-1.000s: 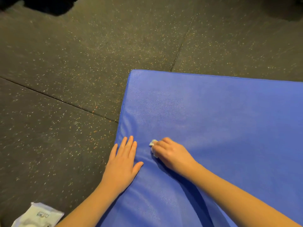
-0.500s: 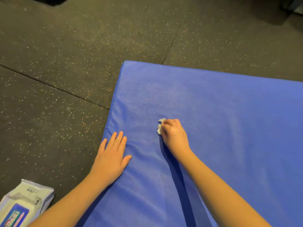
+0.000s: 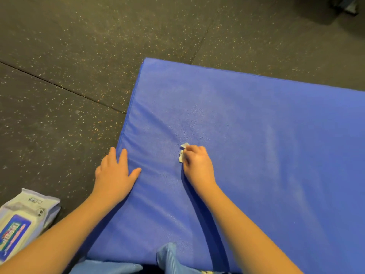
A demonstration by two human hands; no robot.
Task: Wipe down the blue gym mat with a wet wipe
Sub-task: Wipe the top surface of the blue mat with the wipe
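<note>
Blue gym mat [image 3: 266,155] is lying on speckled floor [image 3: 79,56]; right hand [image 3: 197,165] is pressing a wet wipe [image 3: 182,153] onto it, grip curled round the wipe; left hand [image 3: 114,175] is resting at the wipe's nine o'clock, grip flat and uncurled.

Dark speckled rubber floor [image 3: 79,46], tile seams visible; pack of wipes [image 3: 21,222] flat on floor, lower left; light blue ribbed fabric [image 3: 167,258] at bottom edge.
</note>
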